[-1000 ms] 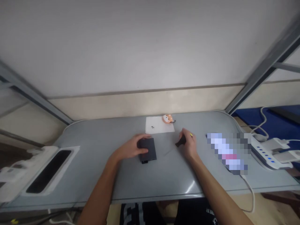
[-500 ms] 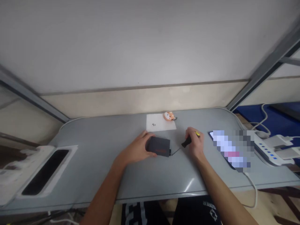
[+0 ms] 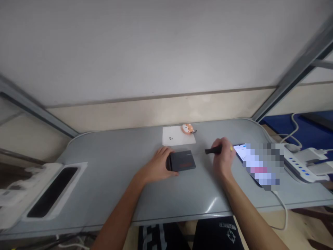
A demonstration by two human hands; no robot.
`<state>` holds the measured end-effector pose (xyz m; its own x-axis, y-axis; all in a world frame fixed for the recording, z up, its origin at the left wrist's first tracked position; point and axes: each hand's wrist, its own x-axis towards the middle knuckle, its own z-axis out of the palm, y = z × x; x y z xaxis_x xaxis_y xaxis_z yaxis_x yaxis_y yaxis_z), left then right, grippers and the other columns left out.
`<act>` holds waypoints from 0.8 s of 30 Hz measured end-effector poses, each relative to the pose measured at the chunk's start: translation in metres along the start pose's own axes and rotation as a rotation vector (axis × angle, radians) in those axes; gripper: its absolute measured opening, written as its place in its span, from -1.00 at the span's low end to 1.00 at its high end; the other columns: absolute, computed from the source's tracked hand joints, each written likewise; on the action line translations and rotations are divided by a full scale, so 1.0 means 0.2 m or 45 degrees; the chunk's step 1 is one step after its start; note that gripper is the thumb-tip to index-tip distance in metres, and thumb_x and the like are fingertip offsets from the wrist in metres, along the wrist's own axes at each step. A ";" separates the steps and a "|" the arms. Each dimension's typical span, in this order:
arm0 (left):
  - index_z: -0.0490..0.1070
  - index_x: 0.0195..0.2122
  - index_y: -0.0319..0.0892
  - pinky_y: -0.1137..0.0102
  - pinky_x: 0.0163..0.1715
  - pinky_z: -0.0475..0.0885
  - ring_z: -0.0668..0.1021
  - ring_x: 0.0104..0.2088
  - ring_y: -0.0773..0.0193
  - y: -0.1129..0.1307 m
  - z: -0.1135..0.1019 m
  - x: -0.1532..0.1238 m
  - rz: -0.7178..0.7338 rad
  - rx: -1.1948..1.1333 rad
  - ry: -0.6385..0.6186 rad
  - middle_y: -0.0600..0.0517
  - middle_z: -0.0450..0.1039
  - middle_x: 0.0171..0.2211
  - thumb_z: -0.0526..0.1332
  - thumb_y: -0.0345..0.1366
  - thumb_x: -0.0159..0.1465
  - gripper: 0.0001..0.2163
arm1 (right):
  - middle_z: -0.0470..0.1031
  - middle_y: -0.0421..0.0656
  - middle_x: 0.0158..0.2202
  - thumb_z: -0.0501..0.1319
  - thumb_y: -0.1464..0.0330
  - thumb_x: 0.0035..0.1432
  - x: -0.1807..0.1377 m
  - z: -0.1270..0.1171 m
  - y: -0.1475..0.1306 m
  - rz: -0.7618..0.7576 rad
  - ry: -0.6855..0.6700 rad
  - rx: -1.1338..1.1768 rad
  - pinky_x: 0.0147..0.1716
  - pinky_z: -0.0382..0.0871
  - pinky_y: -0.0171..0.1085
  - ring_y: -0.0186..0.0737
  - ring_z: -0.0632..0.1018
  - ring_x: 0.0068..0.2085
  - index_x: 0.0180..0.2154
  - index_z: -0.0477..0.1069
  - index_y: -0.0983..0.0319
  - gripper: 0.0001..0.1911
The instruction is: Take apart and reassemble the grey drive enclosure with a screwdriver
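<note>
Dark grey box point(image 3: 182, 161) lies flat on the grey tabletop point(image 3: 109, 149), near its middle, reddish marking showing on the upper face. From where I sit, I have the left hand point(image 3: 158, 164) wrapped around the box's left end, fingers along the far side and thumb along the near one. My right hand point(image 3: 223, 158) is closed around the black handle of a screwdriver point(image 3: 213, 150), a bit of yellow showing at its rear. Its thin shaft points left to the box's far right corner; I cannot tell whether the tip touches or only overlaps it in my view.

Just beyond the box I see a white paper point(image 3: 179, 138) carrying small dark specks point(image 3: 171, 138) and an orange-and-white animal-faced trinket point(image 3: 187, 128). Right of my right hand lies a lit phone point(image 3: 240, 150), partly blurred out, with a white cable point(image 3: 286, 211) at its near end. Well to the left, a black slab point(image 3: 52, 192) rests on a white sheet point(image 3: 76, 182).
</note>
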<state>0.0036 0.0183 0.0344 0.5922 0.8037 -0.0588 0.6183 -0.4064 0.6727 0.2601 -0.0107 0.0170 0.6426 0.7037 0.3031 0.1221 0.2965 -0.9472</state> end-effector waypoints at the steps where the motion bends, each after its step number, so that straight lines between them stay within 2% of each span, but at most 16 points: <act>1: 0.36 0.12 0.01 0.03 0.22 0.35 0.39 0.21 -0.08 0.01 0.00 0.00 -0.002 0.007 0.008 -0.04 0.34 0.16 0.55 -0.17 0.04 -0.37 | 0.30 -0.22 -0.56 0.05 0.15 0.40 -0.02 0.01 -0.01 -0.014 -0.150 -0.040 -0.48 0.17 -0.27 -0.28 0.32 -0.49 -0.56 0.31 0.19 -0.52; 4: 0.38 0.12 -0.01 0.01 0.24 0.32 0.38 0.21 -0.11 0.02 0.00 0.01 -0.006 0.022 0.013 -0.05 0.37 0.14 0.58 -0.15 -0.02 -0.32 | 0.38 -0.20 -0.52 0.07 0.12 0.42 -0.11 0.04 -0.03 -0.100 -0.531 -0.140 -0.42 0.26 -0.28 -0.27 0.40 -0.44 -0.51 0.41 0.20 -0.51; 6: 0.40 0.13 -0.01 0.00 0.25 0.31 0.38 0.21 -0.12 0.02 0.00 0.02 0.005 0.024 0.003 -0.05 0.37 0.13 0.61 -0.13 -0.06 -0.28 | 0.39 -0.20 -0.52 0.08 0.11 0.42 -0.15 0.05 -0.04 -0.148 -0.641 -0.165 -0.43 0.28 -0.28 -0.27 0.41 -0.45 -0.48 0.45 0.20 -0.52; 8: 0.40 0.15 0.00 -0.02 0.24 0.32 0.38 0.21 -0.13 0.01 0.00 0.02 0.008 0.032 -0.005 -0.05 0.37 0.13 0.62 -0.11 -0.09 -0.23 | 0.40 -0.20 -0.53 0.08 0.09 0.41 -0.16 0.06 -0.05 -0.163 -0.660 -0.172 -0.46 0.29 -0.29 -0.28 0.42 -0.48 -0.49 0.46 0.20 -0.50; 11: 0.36 0.22 0.04 -0.05 0.22 0.33 0.36 0.21 -0.17 -0.02 0.00 0.01 -0.007 0.041 0.008 -0.06 0.37 0.14 0.63 -0.11 -0.11 -0.16 | 0.36 -0.19 -0.54 0.08 0.00 0.38 -0.15 0.06 -0.05 -0.033 -0.591 -0.113 -0.53 0.33 -0.28 -0.27 0.43 -0.52 -0.52 0.44 0.20 -0.45; 15: 0.35 0.25 0.09 -0.04 0.20 0.36 0.35 0.21 -0.15 -0.03 -0.02 0.00 -0.015 0.012 0.020 -0.06 0.37 0.12 0.58 -0.18 -0.03 -0.21 | 0.33 -0.20 -0.53 0.11 -0.08 0.33 -0.11 0.03 -0.05 0.222 -0.487 -0.007 -0.64 0.32 -0.28 -0.24 0.43 -0.54 -0.52 0.43 0.19 -0.43; 21: 0.35 0.25 0.09 -0.02 0.25 0.32 0.31 0.24 -0.12 -0.03 -0.06 -0.01 -0.042 0.023 0.002 -0.03 0.38 0.13 0.54 -0.21 0.03 -0.27 | 0.30 -0.19 -0.59 0.09 0.01 0.37 -0.02 -0.02 -0.05 0.000 -0.191 -0.194 -0.57 0.26 -0.27 -0.26 0.37 -0.53 -0.60 0.37 0.19 -0.43; 24: 0.38 0.23 0.08 -0.03 0.26 0.31 0.30 0.24 -0.12 -0.03 -0.07 -0.01 -0.045 0.048 0.006 -0.03 0.37 0.13 0.53 -0.21 0.06 -0.32 | 0.28 -0.22 -0.61 0.09 0.04 0.37 -0.01 -0.03 -0.05 0.005 -0.124 -0.187 -0.57 0.22 -0.26 -0.25 0.36 -0.55 -0.57 0.38 0.19 -0.47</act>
<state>-0.0087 0.0255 0.0414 0.5669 0.8200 -0.0786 0.6582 -0.3935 0.6419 0.2625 -0.0193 0.0261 0.5681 0.7659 0.3011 0.2337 0.2007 -0.9514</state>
